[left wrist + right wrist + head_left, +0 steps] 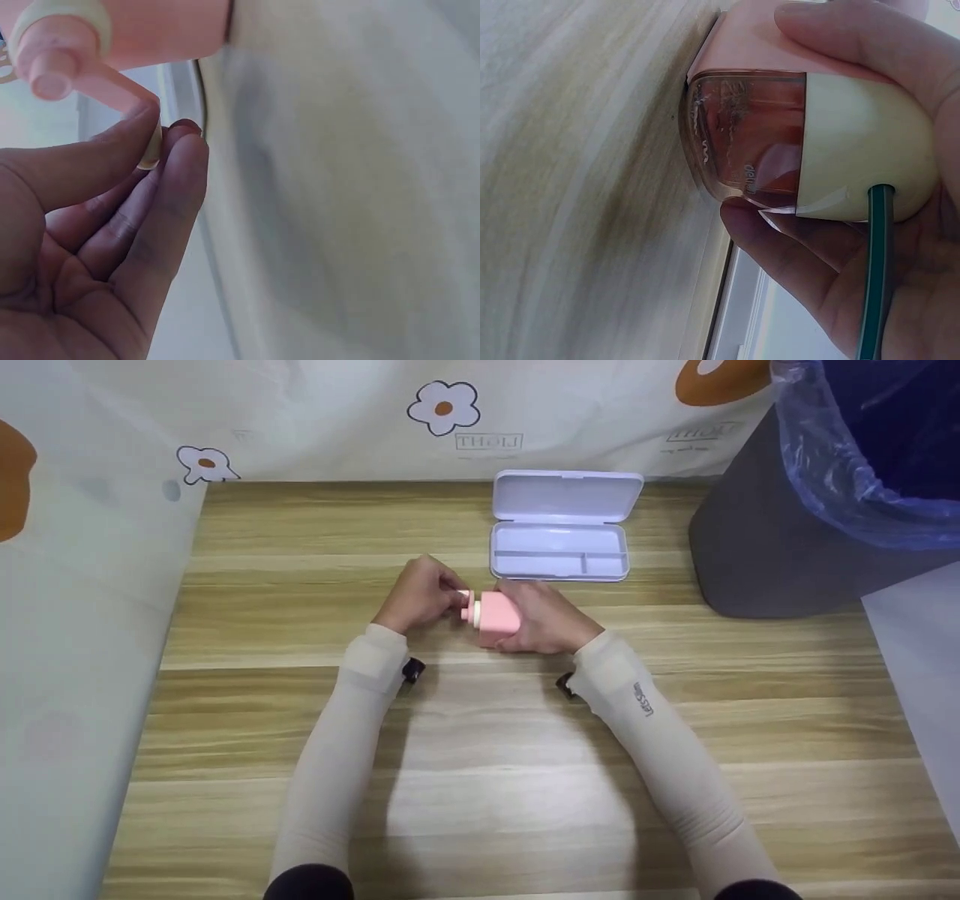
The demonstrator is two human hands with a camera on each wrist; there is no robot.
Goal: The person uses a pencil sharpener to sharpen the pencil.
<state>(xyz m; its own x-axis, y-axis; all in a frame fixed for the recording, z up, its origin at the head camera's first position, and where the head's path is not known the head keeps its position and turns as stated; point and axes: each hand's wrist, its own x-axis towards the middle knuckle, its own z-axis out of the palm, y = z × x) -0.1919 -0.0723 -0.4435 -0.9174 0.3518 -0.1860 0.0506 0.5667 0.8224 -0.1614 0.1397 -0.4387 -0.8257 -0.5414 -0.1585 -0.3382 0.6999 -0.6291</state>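
A pink and cream pencil sharpener [499, 619] with a hand crank lies on the table in front of me. My right hand [551, 619] grips its body. In the right wrist view, a green pencil [876, 277] sticks out of the hole in the sharpener's cream face. Shavings show inside its clear drawer [742, 150]. My left hand [421, 594] is at the opposite end, where thumb and fingers pinch the knob of the pink crank [112, 86]. The pencil's tip is hidden inside the sharpener.
Just behind the hands stands a lilac pencil case [559, 540] with its lid up and bare compartments. A grey bin [757, 525] lined with a blue bag stands at the back right. A flowered sheet [337, 427] hangs along the wood-grain table's [300, 585] back edge.
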